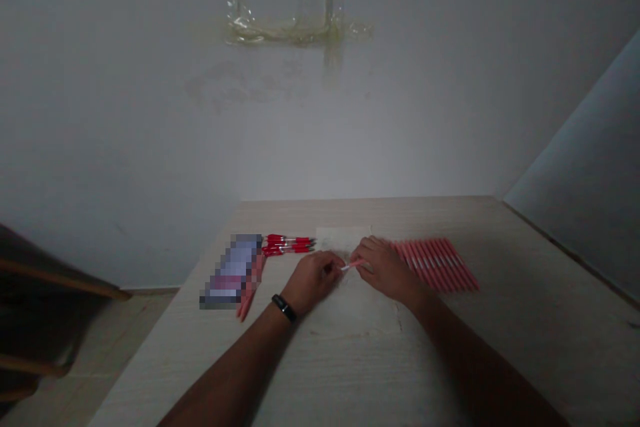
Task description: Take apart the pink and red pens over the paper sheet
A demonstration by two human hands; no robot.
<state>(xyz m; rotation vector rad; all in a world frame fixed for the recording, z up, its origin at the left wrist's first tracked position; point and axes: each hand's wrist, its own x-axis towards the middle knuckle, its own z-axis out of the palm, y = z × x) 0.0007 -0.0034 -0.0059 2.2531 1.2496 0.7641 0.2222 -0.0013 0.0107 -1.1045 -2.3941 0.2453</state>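
Observation:
My left hand [315, 280], with a black band on its wrist, pinches near the white end of a slim pink pen [356, 263]. Closed around the pink part is my right hand [383, 265], so the pen lies between both hands just above the table. The fingertips cover some of it, and its finer details are blurred. Beside my right hand lies a neat row of several similar pink pens [440, 265] with pale bands across their middles. Several red pens [287, 244] with dark tips lie beyond my left hand.
A pixelated flat object [233, 270] lies on the table's left side, with a few pink sticks [244, 307] beside it. Under my hands is a pale sheet-like patch [357, 320] on the wooden table [320, 387]. The wall [375, 147] rises behind, bearing shiny tape [290, 35].

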